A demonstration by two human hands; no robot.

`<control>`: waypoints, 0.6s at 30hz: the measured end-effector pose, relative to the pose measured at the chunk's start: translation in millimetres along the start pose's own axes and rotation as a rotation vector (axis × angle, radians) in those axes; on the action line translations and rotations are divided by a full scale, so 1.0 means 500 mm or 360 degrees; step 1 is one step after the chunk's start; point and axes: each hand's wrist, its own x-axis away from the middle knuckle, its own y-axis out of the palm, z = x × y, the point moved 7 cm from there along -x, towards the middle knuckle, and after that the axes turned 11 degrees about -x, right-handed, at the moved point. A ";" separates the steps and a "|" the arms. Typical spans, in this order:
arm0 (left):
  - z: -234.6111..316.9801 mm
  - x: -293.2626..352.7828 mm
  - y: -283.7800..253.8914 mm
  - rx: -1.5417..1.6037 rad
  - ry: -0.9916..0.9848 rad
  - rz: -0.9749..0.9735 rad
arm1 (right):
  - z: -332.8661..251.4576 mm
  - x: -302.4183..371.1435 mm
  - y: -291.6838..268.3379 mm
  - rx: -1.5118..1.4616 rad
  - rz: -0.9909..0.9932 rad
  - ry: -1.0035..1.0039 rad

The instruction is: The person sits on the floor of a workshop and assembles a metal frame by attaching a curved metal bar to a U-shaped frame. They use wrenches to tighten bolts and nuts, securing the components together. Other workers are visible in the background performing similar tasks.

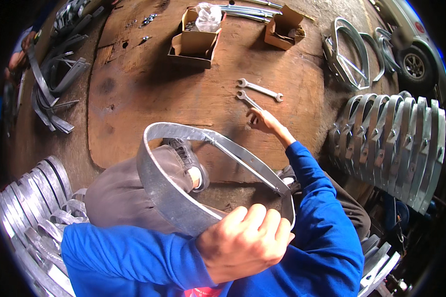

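My left hand is wrapped around the near side of a grey metal band hoop, held tilted above my lap. A narrow strip runs along the hoop's far side, fixed with small bolts. Out over the wooden board, my right hand has its fingers curled on the near end of an open-end wrench; that end is hidden by the hand. A second wrench, with open jaws at the far left end, lies just beyond it.
An open cardboard box with a plastic bag and a smaller box stand at the back, near metal strips and loose nuts and bolts. Hoops are stacked at right and left. Another person's hand shows far left.
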 end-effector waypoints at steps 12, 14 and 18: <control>0.005 0.016 0.000 0.0032 0.0042 0.0242 | 0.025 0.038 0.015 0.0454 0.0194 -0.0032; 0.009 0.015 0.006 0.0048 0.0063 0.0250 | 0.029 0.039 0.012 0.0409 0.0155 -0.0045; 0.012 0.015 0.013 0.0049 0.0063 0.0275 | 0.051 0.029 0.003 0.0370 0.0184 0.0049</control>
